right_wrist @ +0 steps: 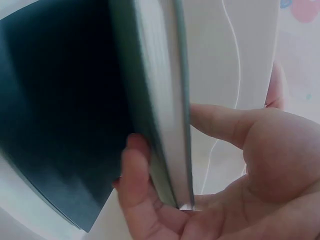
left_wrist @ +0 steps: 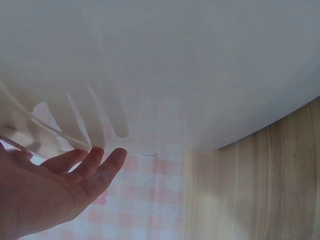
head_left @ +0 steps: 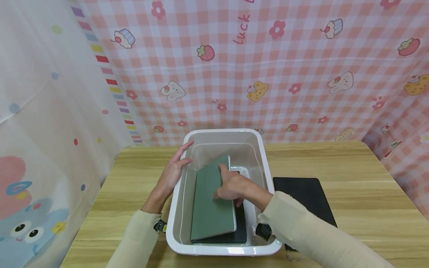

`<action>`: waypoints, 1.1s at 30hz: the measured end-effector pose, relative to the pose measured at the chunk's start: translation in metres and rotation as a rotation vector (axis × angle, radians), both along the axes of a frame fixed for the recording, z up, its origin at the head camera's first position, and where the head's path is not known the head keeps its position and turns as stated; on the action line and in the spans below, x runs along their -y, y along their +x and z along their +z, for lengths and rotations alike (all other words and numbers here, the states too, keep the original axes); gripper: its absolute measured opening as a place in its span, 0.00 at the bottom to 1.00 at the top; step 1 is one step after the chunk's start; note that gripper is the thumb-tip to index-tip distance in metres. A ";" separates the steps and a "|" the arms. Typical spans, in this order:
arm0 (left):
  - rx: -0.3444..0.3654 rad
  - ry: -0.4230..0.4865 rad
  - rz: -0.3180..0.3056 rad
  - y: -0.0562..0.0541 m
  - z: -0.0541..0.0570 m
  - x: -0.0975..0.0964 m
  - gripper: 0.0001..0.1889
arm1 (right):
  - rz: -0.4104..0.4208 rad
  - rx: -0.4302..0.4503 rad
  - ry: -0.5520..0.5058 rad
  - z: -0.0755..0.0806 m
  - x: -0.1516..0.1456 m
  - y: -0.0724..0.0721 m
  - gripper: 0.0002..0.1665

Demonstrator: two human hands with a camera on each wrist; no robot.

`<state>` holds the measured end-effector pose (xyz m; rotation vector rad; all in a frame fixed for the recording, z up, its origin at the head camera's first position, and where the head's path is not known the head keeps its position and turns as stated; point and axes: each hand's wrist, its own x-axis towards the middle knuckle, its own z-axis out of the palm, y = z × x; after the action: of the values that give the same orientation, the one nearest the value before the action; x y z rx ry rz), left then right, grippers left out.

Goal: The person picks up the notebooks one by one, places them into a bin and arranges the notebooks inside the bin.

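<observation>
A green hardcover notebook (head_left: 211, 201) lies tilted inside a white plastic bin (head_left: 221, 251), its right edge raised. My right hand (head_left: 232, 185) grips that edge, thumb on one cover and fingers round the other; the right wrist view shows the pale page edges of the notebook (right_wrist: 162, 100) between them. Beneath it is a black notebook (head_left: 241, 223), mostly covered. At the bin's left side, my left hand (head_left: 171, 173) rests against the rim with extended fingers. Its fingertips touch the outer wall of the bin (left_wrist: 165, 75) in the left wrist view.
A flat black book or folder (head_left: 303, 193) lies on the wooden table (head_left: 362, 193) right of the bin, partly behind my right sleeve. A pink checked cloth (head_left: 218, 82) hangs behind the table, and a pale patterned curtain (head_left: 50, 93) hangs at the left.
</observation>
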<state>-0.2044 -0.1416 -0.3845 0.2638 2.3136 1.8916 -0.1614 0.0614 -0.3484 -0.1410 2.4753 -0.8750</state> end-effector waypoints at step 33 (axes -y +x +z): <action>0.001 0.004 0.003 0.000 0.000 0.000 0.28 | 0.073 0.042 0.158 -0.001 -0.002 0.001 0.67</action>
<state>-0.2041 -0.1416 -0.3846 0.2600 2.3116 1.8972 -0.1606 0.0634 -0.3498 -0.1552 2.4720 -0.6430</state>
